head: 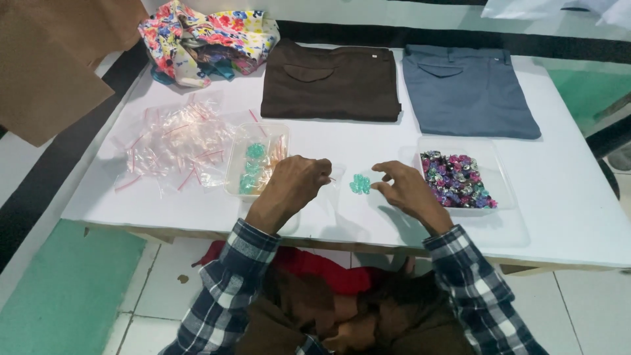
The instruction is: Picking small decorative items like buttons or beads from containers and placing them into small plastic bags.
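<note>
On a white bench [559, 217], left hand [296, 187] and right hand [407, 190] pinching a small clear bag [351, 187] of green beads [360, 184]; filled bags in left tray [235, 177] (few so far), mixed beads [457, 181] waiting.

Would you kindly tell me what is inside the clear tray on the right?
The clear tray holds a heap of small shiny multicoloured pieces, purple, pink and silver. Its bottom beneath them is covered.
</note>
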